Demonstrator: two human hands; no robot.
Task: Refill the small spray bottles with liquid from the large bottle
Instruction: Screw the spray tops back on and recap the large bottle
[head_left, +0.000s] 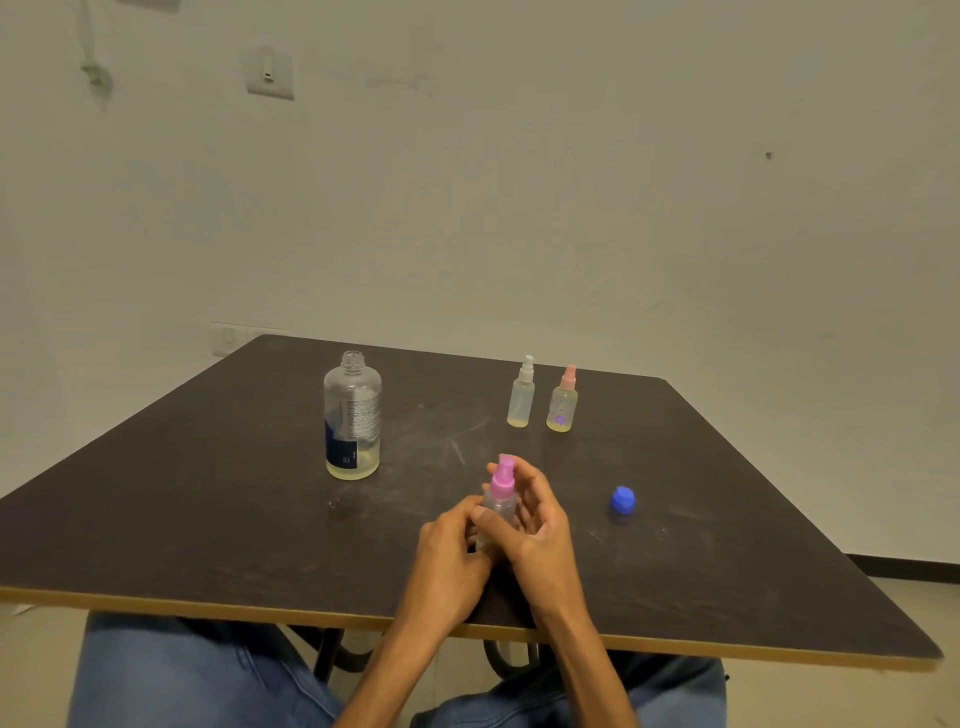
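A person is sitting at a dark table (208, 493), both forearms reaching over its near edge. The left hand (452, 551) is gripping the clear body of a small spray bottle with a pink pump top (501, 493), its fingers curled round the lower part of the bottle, which is standing upright near the middle of the table's front half. The right hand (535, 519) is wrapping the same bottle from the other side, thumb lying across the body and fingers curving up beside the pink top (whether those fingertips are actually touching the top is not clear, since the picture is blurred there).

The large bottle (352, 415) is standing upright and uncapped to the left, well apart from the hands, with only a shallow layer of yellowish liquid sitting at its bottom. Its blue cap (622, 500) is lying on the table to the right of the hands. Farther back, a small spray bottle with a white top (521, 395) and another with a pale pink top (562, 402) are standing just beside each other, both holding pale yellowish liquid.
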